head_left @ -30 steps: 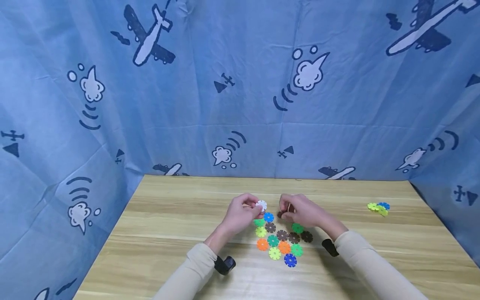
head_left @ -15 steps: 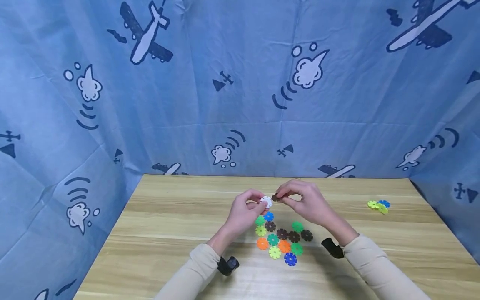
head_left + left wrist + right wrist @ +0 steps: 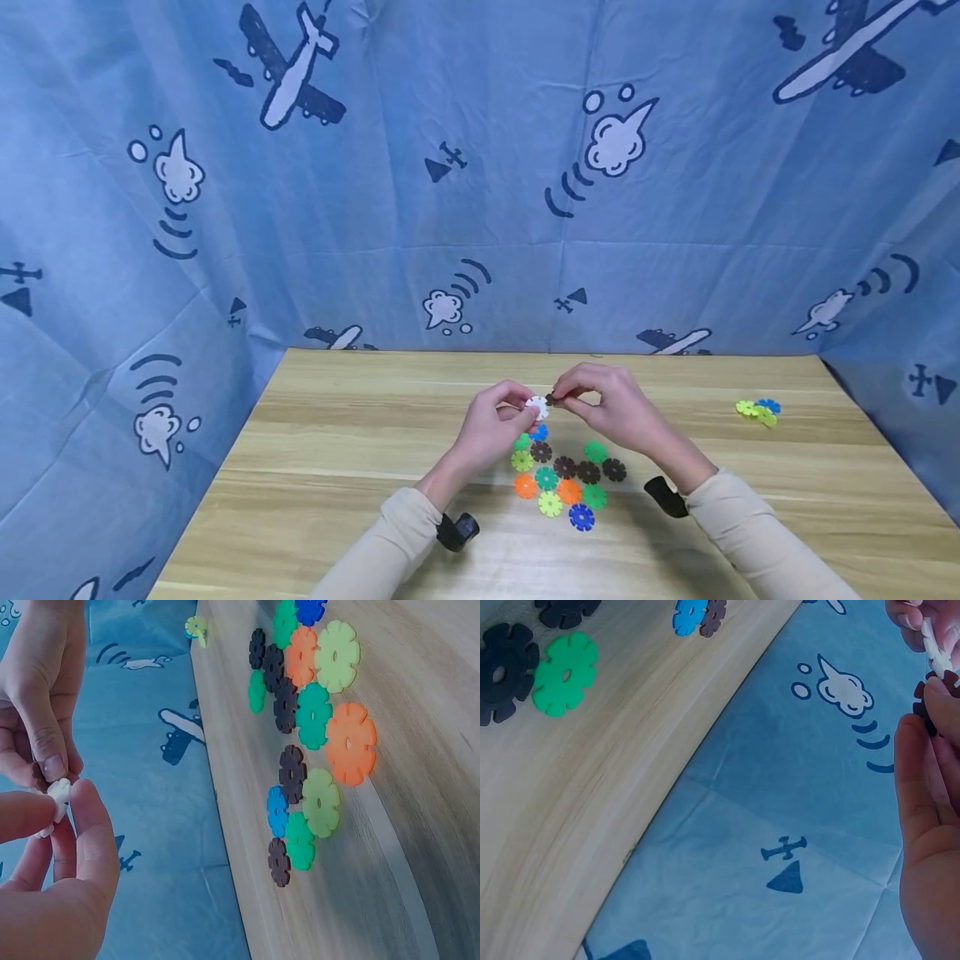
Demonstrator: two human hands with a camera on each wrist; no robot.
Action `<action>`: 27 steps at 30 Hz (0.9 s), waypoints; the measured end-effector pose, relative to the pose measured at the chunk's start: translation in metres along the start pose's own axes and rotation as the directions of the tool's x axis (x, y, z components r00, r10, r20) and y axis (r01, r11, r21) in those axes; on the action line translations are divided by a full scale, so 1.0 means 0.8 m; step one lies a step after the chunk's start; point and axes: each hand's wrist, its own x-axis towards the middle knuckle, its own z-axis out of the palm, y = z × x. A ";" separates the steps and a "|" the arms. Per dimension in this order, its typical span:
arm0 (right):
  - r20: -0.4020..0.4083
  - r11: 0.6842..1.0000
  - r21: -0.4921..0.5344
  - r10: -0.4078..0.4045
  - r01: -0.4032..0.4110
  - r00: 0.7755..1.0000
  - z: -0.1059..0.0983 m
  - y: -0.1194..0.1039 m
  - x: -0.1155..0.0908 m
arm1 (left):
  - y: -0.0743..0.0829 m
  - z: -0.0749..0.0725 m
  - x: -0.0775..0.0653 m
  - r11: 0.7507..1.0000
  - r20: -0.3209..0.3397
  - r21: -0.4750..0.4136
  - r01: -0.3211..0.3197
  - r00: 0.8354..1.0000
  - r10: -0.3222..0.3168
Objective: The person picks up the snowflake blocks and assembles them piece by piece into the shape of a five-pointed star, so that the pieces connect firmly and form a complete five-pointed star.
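Note:
In the head view my left hand (image 3: 487, 429) pinches a white notched snowflake disc (image 3: 537, 407) between thumb and fingers, raised over the table. My right hand (image 3: 615, 407) pinches a dark brown snowflake disc (image 3: 551, 399) at the white one's right edge. Seen from the right wrist, the brown disc (image 3: 922, 709) meets the white disc (image 3: 934, 649) edge to edge, at differing angles. Fingertips cover much of both pieces. The left wrist view shows the white disc (image 3: 58, 796) nearly edge-on, with the right thumb close above it.
Several loose discs lie flat below the hands, among them an orange disc (image 3: 569, 492), a dark blue disc (image 3: 581, 517) and a green disc (image 3: 596, 452). A small yellow and blue cluster (image 3: 759, 411) lies at far right. A blue curtain (image 3: 480, 208) hangs behind the wooden table (image 3: 337, 433).
My right hand has lifted the brown disc from near the table and brought it left to the white disc. My left hand has shifted slightly right with the white disc.

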 end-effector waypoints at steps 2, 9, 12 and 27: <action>0.007 1.000 -0.002 0.000 0.000 1.000 0.000 0.000 -0.001 | 0.001 0.001 -0.001 1.000 0.004 -0.009 0.000 1.000 0.000; 0.002 0.999 -0.042 -0.002 0.002 1.000 0.000 -0.003 -0.001 | 0.005 0.003 -0.004 1.000 -0.012 0.008 -0.004 1.000 0.004; -0.005 0.998 -0.063 -0.032 0.031 0.999 0.000 -0.006 0.000 | 0.006 0.003 -0.005 1.000 -0.026 0.018 -0.012 1.000 0.013; 0.121 0.968 -0.228 -0.081 0.107 0.989 0.008 -0.021 0.000 | -0.007 0.020 -0.009 1.000 -0.104 -0.020 0.015 0.994 -0.017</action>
